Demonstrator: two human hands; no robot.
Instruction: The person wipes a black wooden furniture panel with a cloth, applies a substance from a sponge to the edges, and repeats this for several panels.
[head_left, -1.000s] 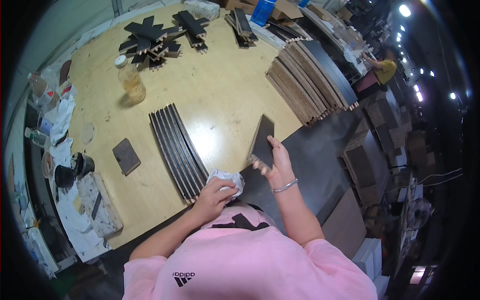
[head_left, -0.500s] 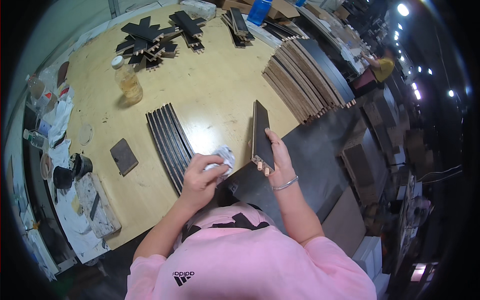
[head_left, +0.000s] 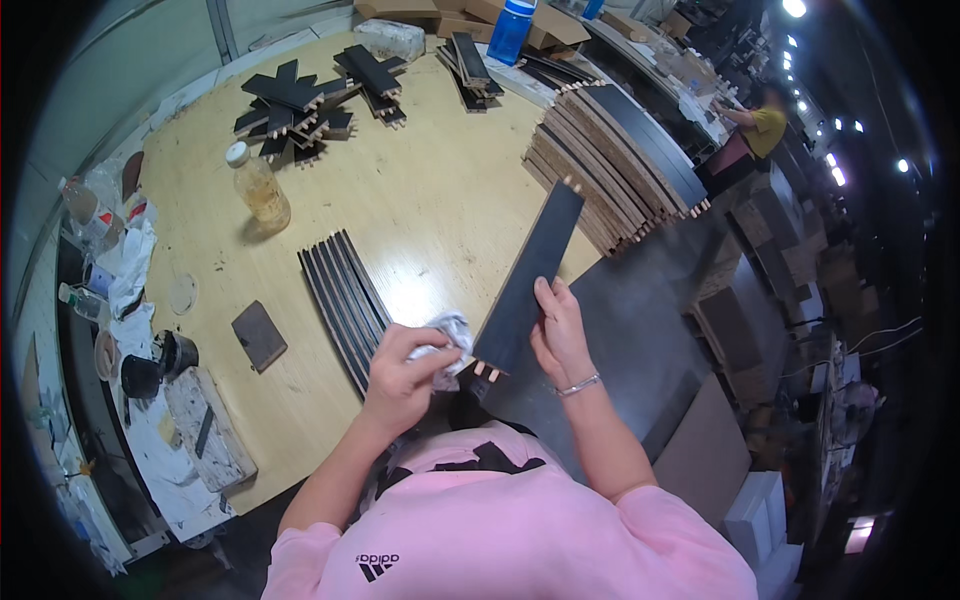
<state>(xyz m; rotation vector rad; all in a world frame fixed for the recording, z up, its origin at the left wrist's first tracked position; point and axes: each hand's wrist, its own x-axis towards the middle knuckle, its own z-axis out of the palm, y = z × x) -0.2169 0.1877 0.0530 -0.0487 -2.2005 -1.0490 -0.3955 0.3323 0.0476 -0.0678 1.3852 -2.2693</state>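
Note:
My right hand grips a black wooden board by its right edge, tilted up over the table's front edge. Pale dowels stick out of both its ends. In my left hand is a crumpled white cloth, bunched between the fingers close to the board's lower left edge. Whether cloth and board touch, I cannot tell. Just left of the cloth, a row of narrow dark boards stands on edge, side by side. A small dark block lies further left.
A bottle of yellowish liquid stands on the table. Black doweled pieces are heaped at the back. Stacked boards fill the right side, near a blue bottle. Black cups sit left. A person works far right.
My right hand has turned the board so its broad black face shows and its top leans right. The cloth in my left hand is now nearer the board's lower end.

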